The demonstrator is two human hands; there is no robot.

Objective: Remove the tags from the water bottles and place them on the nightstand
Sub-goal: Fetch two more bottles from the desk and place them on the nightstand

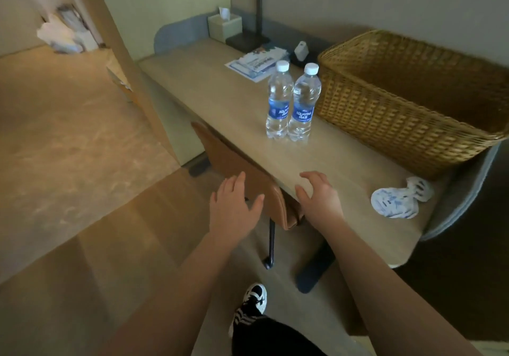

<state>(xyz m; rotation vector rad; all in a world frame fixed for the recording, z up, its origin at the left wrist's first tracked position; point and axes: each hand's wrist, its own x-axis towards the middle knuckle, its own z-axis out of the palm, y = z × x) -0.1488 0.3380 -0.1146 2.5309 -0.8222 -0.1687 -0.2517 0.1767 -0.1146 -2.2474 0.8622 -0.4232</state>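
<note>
From the head camera, two water bottles stand upright and touching on the desk (220, 99), well beyond both hands: the left bottle (278, 102) and the right bottle (304, 104), each clear, white-capped, full of water and wrapped in a blue label. Just right of them sits a wicker basket (407, 99); its inside is out of sight. The left hand (234, 204) hovers open with fingers spread over the brown chair (248, 173) tucked under the desk, holding nothing. The right hand (319, 193) is likewise open and empty, at the desk's near edge. To its right lies a crumpled white-and-blue wrapper (396, 198). Farther back are a leaflet (256, 63), a tissue box (224, 26) and a lamp base (248, 40). The floor is wood-toned. The basket's right end is cut off by the frame; the leaflet's print is unreadable.
</note>
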